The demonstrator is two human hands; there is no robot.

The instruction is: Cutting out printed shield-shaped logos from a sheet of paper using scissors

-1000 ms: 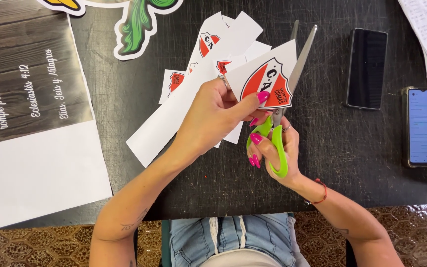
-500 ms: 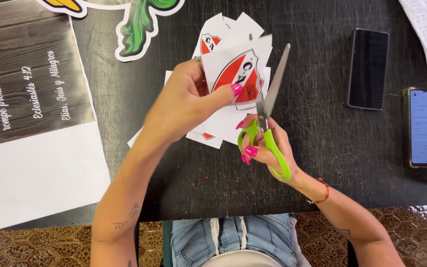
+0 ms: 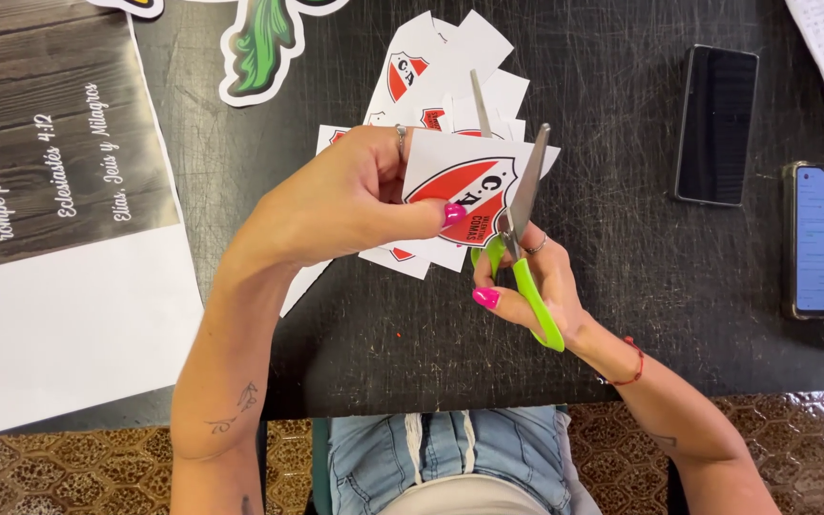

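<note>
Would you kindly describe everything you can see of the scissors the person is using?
The scissors have bright green handles that look plastic and two grey metal blades. The blades are open in a narrow V, pointing up and away from the person, with the edge of the white paper printed with a red shield lying between them. The right hand grips the handles, a thumb and fingers through the loops. The left hand holds the paper, not the scissors, above the black table.
</note>
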